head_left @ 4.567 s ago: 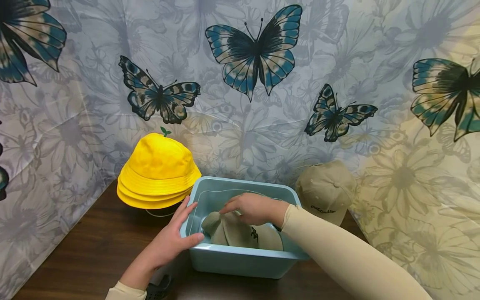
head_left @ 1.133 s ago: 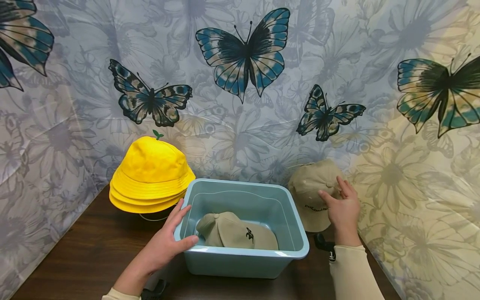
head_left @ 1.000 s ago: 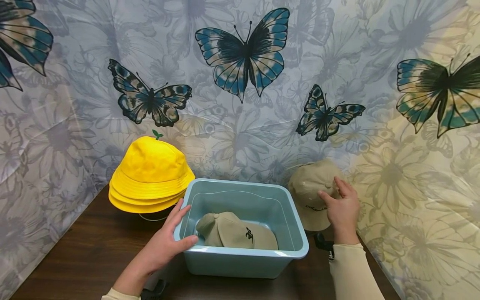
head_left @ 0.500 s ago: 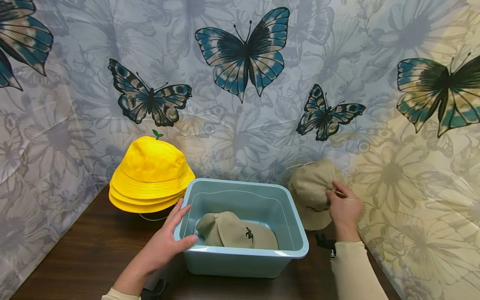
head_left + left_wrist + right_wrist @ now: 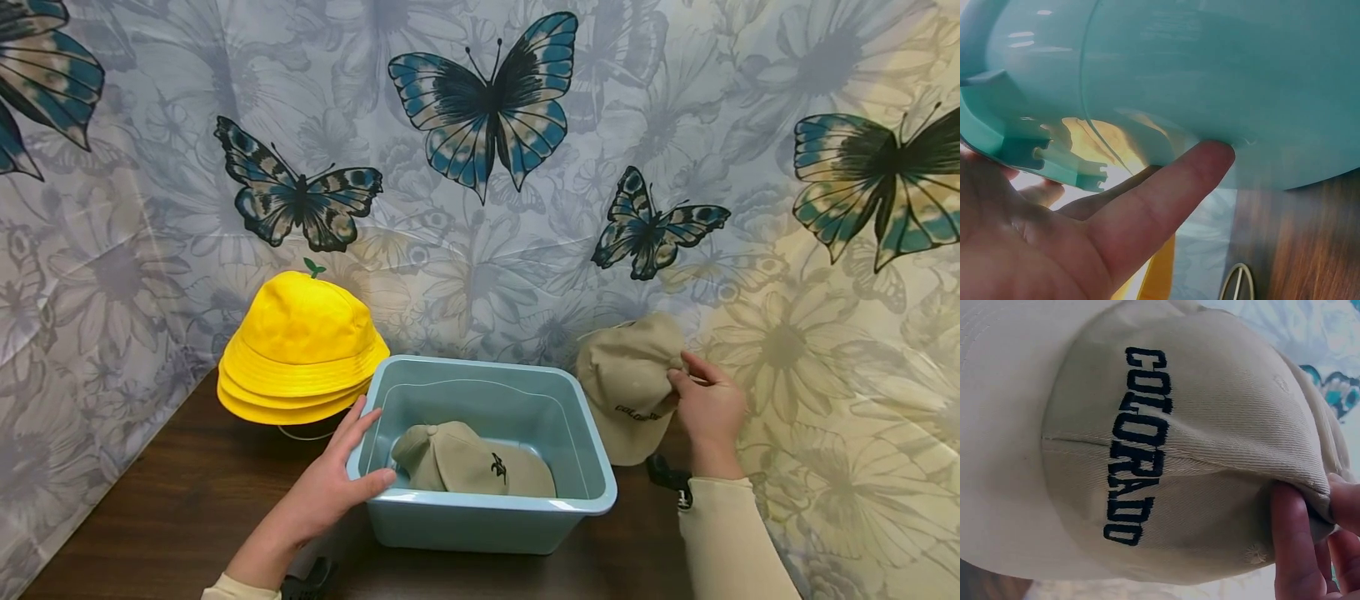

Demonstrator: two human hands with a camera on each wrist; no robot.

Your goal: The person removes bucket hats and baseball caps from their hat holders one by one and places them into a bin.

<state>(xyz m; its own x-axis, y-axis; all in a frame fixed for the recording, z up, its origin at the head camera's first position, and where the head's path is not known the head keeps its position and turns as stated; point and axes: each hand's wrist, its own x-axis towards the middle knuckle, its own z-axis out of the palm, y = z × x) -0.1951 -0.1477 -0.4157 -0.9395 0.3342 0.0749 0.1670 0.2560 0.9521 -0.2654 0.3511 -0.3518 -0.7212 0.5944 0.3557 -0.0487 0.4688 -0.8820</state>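
In the head view my right hand (image 5: 712, 408) pinches the top of a beige baseball cap (image 5: 630, 371) to the right of a light blue plastic bin (image 5: 480, 498). The crown puckers where thumb and fingers meet, and the right wrist view shows dark COLORADO lettering (image 5: 1139, 444) across its front. My left hand (image 5: 330, 479) lies at the bin's left front corner, its fingers fairly straight and spread along the rim. A fingertip presses the outer wall (image 5: 1210, 81) in the left wrist view. Inside the bin lies a second beige cap (image 5: 472, 462) with a small dark emblem on its brim.
A stack of yellow bucket hats (image 5: 303, 350), topped by a green sprout, stands left of the bin with a wire loop (image 5: 303, 435) below it. Dark wooden table (image 5: 157, 508) lies underneath. A butterfly-printed cloth (image 5: 480, 275) hangs close behind everything.
My right hand has left the cap in the bin, reached right and pinched the COLORADO cap's crown, which now leans slightly right. The left hand has stayed at the bin's corner.
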